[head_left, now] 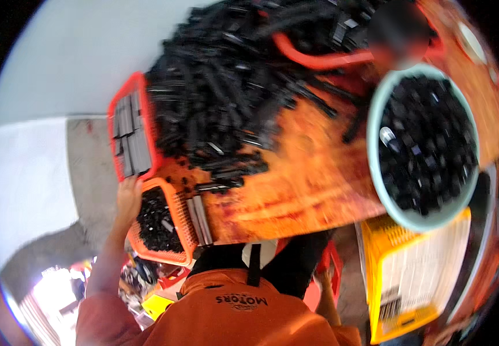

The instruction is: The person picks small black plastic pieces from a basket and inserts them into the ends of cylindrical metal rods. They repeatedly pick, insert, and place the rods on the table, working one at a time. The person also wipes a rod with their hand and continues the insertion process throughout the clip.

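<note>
Red basket (pixel 152 135) | left hand (pixel 128 197) at rim | right hand (pixel 322 278) low | grips: cannot tell

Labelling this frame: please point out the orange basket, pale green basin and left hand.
Orange basket (pixel 186 226): head view, right wall.
Pale green basin (pixel 425 223): head view, lower rim.
Left hand (pixel 128 200): head view, its middle.

my orange shirt (pixel 220 326) with dark lettering (pixel 255 301), my black trousers (pixel 300 259), an orange-brown table (pixel 295 196) streaked dark red, a black heap (pixel 215 98), a red basket (pixel 153 138) with grey strips (pixel 138 147), a latticed orange basket (pixel 183 219) with black bits (pixel 154 222), a pale aqua basin (pixel 374 155) of black pieces (pixel 428 144), a yellow crate (pixel 382 248)
</note>
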Demonstrator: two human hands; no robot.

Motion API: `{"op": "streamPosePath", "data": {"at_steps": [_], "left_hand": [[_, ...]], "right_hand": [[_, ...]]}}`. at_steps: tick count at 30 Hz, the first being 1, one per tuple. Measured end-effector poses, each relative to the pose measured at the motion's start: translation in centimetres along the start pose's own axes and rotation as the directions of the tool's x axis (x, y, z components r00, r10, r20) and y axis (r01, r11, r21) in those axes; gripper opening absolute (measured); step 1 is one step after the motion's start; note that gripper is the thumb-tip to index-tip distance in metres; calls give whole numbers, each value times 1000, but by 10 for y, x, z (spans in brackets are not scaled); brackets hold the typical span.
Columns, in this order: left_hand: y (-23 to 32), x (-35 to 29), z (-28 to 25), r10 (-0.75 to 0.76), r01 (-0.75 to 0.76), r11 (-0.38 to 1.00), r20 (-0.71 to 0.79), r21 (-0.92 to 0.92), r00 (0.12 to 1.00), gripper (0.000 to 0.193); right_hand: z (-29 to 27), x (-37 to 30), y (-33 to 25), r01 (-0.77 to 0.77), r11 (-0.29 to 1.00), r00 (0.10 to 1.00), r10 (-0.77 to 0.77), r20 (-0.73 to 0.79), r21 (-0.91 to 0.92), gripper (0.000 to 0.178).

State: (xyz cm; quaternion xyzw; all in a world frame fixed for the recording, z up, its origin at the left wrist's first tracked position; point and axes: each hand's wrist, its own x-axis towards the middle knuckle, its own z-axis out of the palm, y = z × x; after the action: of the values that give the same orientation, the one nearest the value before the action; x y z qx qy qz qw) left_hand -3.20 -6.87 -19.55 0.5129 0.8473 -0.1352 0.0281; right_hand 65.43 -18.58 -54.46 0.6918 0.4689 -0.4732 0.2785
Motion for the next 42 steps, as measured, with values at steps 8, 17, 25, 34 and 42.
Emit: {"op": "streamPosePath", "data": {"at_steps": [8,17,25,34,42], "left_hand": [[20,-5,2,-60,58,998,-102,-26,993,30],[15,-16,17,-155,149,986,-78,-76,985,36],[27,-8,7,-221,217,966,-18,-141,975,43],[29,-12,16,-302,294,945,-38,-147,952,42],[40,-15,19,-310,289,945,-138,-155,941,39]], "right_hand": [[-1,20,17,-92,993,996,91,20,67,69],[-4,39,-10,-117,971,993,111,37,209,67],[-24,36,-7,-122,971,992,111,64,207,65],[-75,40,-5,-125,980,989,111,97,154,63],[-95,60,-16,-106,981,992,93,85,161,61]]}}
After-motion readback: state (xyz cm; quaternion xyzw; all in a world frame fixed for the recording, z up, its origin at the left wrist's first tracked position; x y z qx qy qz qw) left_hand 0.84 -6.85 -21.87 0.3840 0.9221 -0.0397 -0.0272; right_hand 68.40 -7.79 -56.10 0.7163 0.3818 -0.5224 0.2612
